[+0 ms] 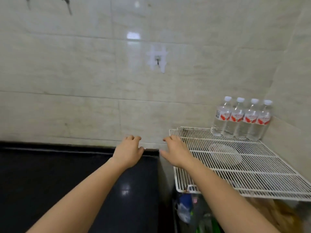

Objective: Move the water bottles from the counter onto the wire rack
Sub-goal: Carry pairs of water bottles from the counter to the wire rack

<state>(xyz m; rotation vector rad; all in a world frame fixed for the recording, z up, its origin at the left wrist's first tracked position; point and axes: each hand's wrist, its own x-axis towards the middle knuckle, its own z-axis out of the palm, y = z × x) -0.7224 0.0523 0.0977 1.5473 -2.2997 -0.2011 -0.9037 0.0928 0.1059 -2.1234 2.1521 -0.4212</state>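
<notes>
Several clear water bottles [240, 120] with white caps and red-and-white labels stand upright in a row at the far right corner of the white wire rack [218, 175]. The black counter [67, 179] lies to the left of the rack. My left hand [128, 151] hovers over the counter's far right corner, fingers loosely curled, holding nothing. My right hand [175, 151] hangs over the gap at the rack's left edge, fingers loosely bent, also holding nothing. Both hands are well short of the bottles.
A tiled wall [101, 81] rises behind the counter and rack, with a small hook [157, 61] on a white pad. A side wall [292, 115] closes the right. A round clear lid or plate [225, 156] shows through the rack. Bags and clutter [193, 212] sit beneath it.
</notes>
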